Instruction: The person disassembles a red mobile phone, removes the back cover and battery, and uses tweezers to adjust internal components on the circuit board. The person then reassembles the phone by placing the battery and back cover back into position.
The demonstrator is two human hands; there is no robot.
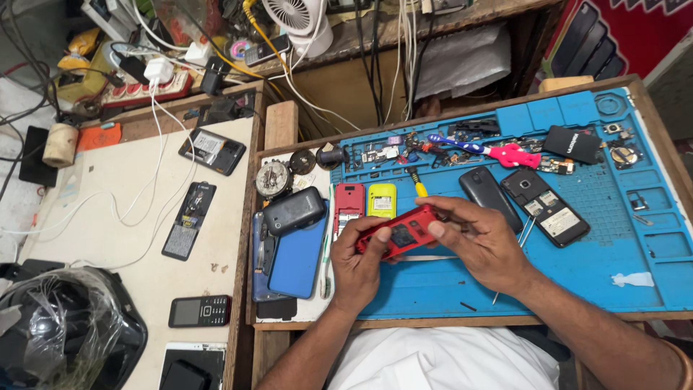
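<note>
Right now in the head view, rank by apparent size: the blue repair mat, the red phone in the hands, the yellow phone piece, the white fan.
1. blue repair mat
2. white fan, partly cut off, farther away, so unsure
3. red phone
4. yellow phone piece

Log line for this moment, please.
left hand: holds red phone | right hand: fingers on phone's upper end | surface: blue mat | nearby: yellow phone

Phone repair workshop — dismantled phones point(545, 206).

Bare forearms lead to the left hand point(359, 263) and right hand point(482, 242); a white garment covers the torso, and a thin bangle circles the right wrist.
</note>
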